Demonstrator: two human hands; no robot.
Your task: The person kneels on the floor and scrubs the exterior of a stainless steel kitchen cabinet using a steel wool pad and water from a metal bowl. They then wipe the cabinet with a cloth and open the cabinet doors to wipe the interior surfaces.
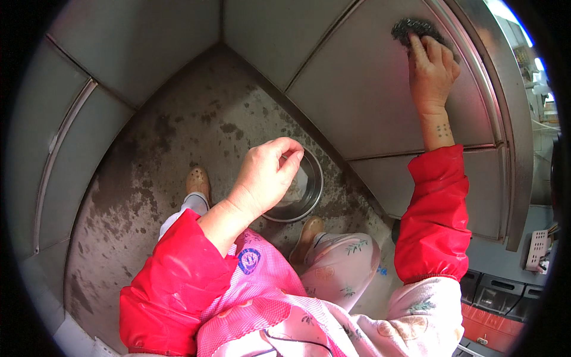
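Observation:
My right hand [432, 67] is closed on a dark steel wool scrubber [415, 30] and presses it against a grey wall tile [370, 85], near the metal edge strip at the upper right. In front of my body my left hand [273, 172] hangs over a round metal basin [317, 189], its thumb and index fingertip close together; I cannot tell whether anything is between them. The basin stands on the wet floor and holds a pale cloth-like item [298, 187], partly hidden by the left hand. Red sleeve covers are on both forearms.
Tiled walls meet in a corner [221, 42] ahead. The concrete floor [214, 129] has dark wet stains. A metal strip [64, 134] runs along the left wall. At the lower right are dark bins [497, 294], a red box [490, 328] and a white perforated basket [536, 250].

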